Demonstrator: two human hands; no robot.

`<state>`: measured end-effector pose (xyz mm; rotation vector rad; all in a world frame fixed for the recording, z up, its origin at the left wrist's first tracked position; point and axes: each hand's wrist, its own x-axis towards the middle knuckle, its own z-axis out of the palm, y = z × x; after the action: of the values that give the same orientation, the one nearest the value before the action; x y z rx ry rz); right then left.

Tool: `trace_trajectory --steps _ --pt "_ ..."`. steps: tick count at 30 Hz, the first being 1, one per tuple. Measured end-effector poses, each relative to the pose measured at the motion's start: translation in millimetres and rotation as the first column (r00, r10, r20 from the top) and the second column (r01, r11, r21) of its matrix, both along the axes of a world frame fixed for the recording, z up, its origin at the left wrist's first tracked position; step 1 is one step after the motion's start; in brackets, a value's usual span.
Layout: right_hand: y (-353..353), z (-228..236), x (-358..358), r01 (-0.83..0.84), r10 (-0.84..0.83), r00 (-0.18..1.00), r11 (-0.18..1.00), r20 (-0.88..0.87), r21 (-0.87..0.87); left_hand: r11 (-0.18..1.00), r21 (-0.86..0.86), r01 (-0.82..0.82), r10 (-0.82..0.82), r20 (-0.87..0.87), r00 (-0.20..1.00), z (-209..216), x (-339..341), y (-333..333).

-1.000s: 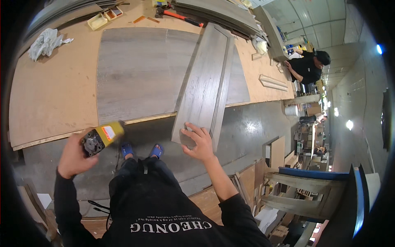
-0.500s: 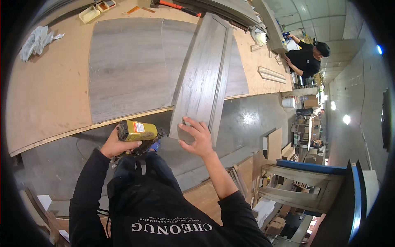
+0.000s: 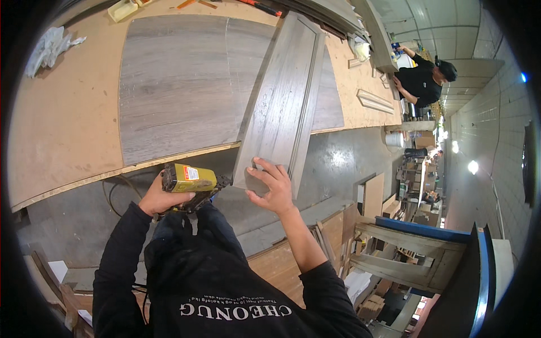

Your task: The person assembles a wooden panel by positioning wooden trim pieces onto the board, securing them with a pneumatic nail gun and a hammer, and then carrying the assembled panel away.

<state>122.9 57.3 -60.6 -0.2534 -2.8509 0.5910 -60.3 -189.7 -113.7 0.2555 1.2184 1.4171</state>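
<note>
A grey panelled cabinet door (image 3: pixel 282 96) lies slantwise across the workbench, its near end jutting past the bench edge. My left hand (image 3: pixel 160 194) is closed around the handle of a yellow-and-black nail gun (image 3: pixel 194 178). The nose of the gun points right and meets, or almost meets, the door's near left corner; I cannot tell if it touches. On the near end of the door rests my right hand (image 3: pixel 273 185), fingers spread over the surface and thumb by the near edge. Under the door is a flat grey wood-grain board (image 3: pixel 174 84).
The tan workbench (image 3: pixel 67 124) holds crumpled plastic (image 3: pixel 52 49), a yellowish tray (image 3: pixel 121 10), an orange-handled tool (image 3: pixel 259 7) and thin wood strips (image 3: pixel 375 101). A co-worker in black (image 3: pixel 420 81) stands at the far right. Wooden frames (image 3: pixel 406 248) stand at the near right.
The nail gun's nose has shifted slightly right, up to the door's corner. My right hand stays on the door. The whole view has tilted a little.
</note>
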Motion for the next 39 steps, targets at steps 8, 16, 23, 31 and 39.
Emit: trace_trajectory --steps 8,16,23,31,39 --pt "1.6 -2.3 0.2 0.0 0.0 1.0 1.0 -0.015 0.005 1.0 -0.025 0.01 -0.01 -0.02 1.0 6.9 -0.3 3.0" --pt "0.4 0.6 0.5 -0.015 0.016 0.999 0.999 -0.037 0.032 0.998 -0.051 0.035 -0.038 -0.059 0.998 12.1 0.4 3.9" --pt "-35.2 -1.2 23.4 0.237 -0.241 0.946 0.97 -0.217 -0.047 0.893 -0.388 -0.229 0.066 -0.391 0.918 67.7 -14.7 -68.4" --pt "-84.6 -38.1 16.5 -0.007 -0.716 0.601 -0.449 0.355 -0.893 0.688 -0.293 -0.664 -0.37 -0.929 0.027 67.4 -184.0 -146.4" --pt "-62.5 -57.2 120.3 0.216 -0.765 0.454 -0.404 0.457 -0.889 0.554 -0.572 -0.604 -0.708 -0.706 0.02 28.1 -217.5 -139.8"
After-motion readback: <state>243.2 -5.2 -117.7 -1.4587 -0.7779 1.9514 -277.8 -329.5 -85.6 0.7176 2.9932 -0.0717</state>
